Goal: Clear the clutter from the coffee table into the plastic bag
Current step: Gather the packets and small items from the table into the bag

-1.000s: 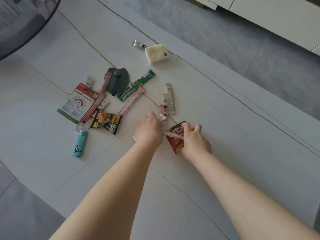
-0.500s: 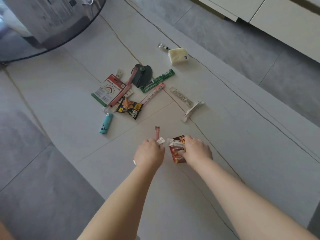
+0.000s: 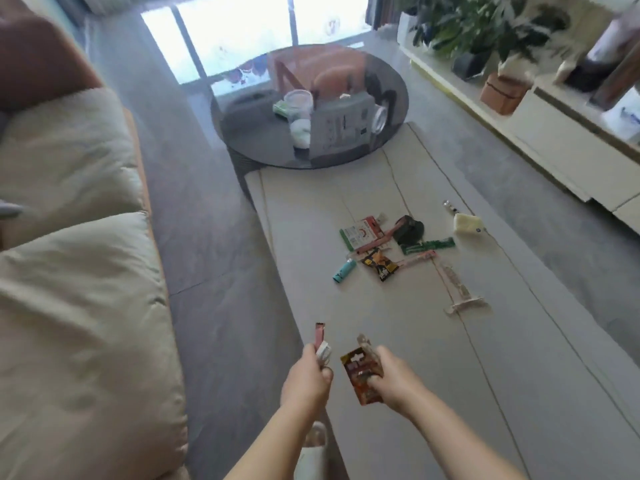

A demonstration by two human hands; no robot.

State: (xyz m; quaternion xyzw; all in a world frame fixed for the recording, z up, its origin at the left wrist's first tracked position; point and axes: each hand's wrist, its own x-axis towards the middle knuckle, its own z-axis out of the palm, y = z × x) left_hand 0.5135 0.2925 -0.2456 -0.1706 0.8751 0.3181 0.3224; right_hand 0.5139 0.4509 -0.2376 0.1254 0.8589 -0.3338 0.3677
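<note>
My left hand (image 3: 306,377) is fisted around a pink wrapper strip (image 3: 318,333) and a crumpled white wrapper (image 3: 324,354), both poking up out of my curled fingers. My right hand (image 3: 393,381) pinches a red-brown snack packet (image 3: 360,375), thumb over its face, with a pale scrap of wrapper (image 3: 366,344) sticking up behind it. Both hands hang over the near end of the coffee table (image 3: 398,427), close together but not touching.

Out on the tabletop, well ahead of me, sits the clutter: a teal lighter (image 3: 344,270), a dark snack packet (image 3: 379,264) just right of it, a red and green card pack (image 3: 360,233) behind, a dark green pouch (image 3: 410,230), a green stick wrapper (image 3: 429,244) and a pink stick wrapper (image 3: 417,258) lying nearly parallel. Farther right, a pale yellow tissue pack (image 3: 467,224) with a small tube (image 3: 449,205) beside it. Nearer, two clear wrappers (image 3: 460,296) lie crossed on the table's seam.

I can't spot the plastic bag in this view. A cream sofa (image 3: 76,271) runs along my left, a round glass table (image 3: 308,105) stands beyond, and a white slipper (image 3: 311,452) shows below my left arm.
</note>
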